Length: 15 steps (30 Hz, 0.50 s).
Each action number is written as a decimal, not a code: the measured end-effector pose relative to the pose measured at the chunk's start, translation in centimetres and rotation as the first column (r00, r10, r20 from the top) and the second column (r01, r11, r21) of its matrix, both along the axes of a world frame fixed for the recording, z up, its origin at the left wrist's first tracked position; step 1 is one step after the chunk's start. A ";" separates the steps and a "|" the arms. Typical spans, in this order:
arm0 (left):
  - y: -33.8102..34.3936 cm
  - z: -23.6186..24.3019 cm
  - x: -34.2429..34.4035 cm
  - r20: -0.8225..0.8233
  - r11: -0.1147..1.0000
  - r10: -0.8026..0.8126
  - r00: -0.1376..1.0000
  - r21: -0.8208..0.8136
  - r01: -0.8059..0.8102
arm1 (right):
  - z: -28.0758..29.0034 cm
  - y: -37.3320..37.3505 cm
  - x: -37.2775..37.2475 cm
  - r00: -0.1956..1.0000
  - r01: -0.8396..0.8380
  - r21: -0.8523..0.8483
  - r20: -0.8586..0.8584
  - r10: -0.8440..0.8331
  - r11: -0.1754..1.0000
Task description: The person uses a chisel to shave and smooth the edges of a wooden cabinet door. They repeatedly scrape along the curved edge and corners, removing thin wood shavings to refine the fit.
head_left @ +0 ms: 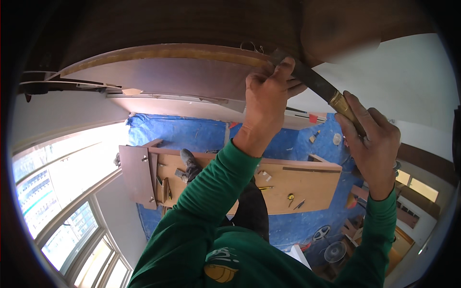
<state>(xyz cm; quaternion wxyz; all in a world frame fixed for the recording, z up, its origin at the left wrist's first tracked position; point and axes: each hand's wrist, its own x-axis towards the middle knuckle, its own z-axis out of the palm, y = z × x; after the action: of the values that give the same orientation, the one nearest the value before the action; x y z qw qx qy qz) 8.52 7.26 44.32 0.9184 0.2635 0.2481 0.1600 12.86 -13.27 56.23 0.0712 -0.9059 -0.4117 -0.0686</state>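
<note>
Overhead, my right hand (373, 139) is wrapped round the handle of a long, dark, flat tool that looks like a file (314, 80), with a brass-coloured collar. My left hand (269, 93) pinches its far end, the thumb on top and the fingers partly hidden. That end lies against the edge of a brown wooden panel (192, 72), which has a yellowish raw strip along it. Thin curled shavings (252, 47) cling to the edge beside my left thumb.
One shoe (188, 157) rests on a wooden platform (317, 192) below me. Loose tools lie there, including a tape measure (290, 197). Blue sheeting (177, 129) covers the floor, with a fan (335, 251) and wood offcuts at the lower right. Windows (72, 230) line the left.
</note>
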 end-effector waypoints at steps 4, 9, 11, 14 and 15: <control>-0.4 -0.8 0.1 0.015 1.000 -0.007 1.000 0.020 0.007 | -0.2 -0.6 -0.3 1.000 0.002 0.007 -0.015 -0.002 1.000; 0.5 0.2 0.3 -0.021 1.000 -0.014 1.000 0.008 0.014 | -1.3 0.1 0.8 0.999 -0.035 0.074 0.001 0.035 0.997; 0.5 -0.2 0.2 -0.011 0.999 -0.022 1.000 0.036 0.023 | -1.4 -0.4 0.4 1.000 -0.011 0.022 0.003 0.011 1.000; 0.1 0.1 -2.3 -0.044 0.940 -0.191 0.981 0.278 0.196 | -1.6 -2.7 -1.8 0.993 0.096 0.061 -0.070 -0.092 0.994; 0.3 0.1 -3.4 -0.090 0.878 -0.232 0.968 0.408 0.249 | -1.9 -3.9 -2.8 0.985 0.148 0.095 -0.105 -0.138 0.984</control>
<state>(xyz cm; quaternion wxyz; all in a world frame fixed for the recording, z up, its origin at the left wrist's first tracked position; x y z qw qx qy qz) 5.09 7.53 44.40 0.8489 0.4848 0.1910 0.0889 10.04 -17.20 54.32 0.1328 -0.9306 -0.3374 -0.0499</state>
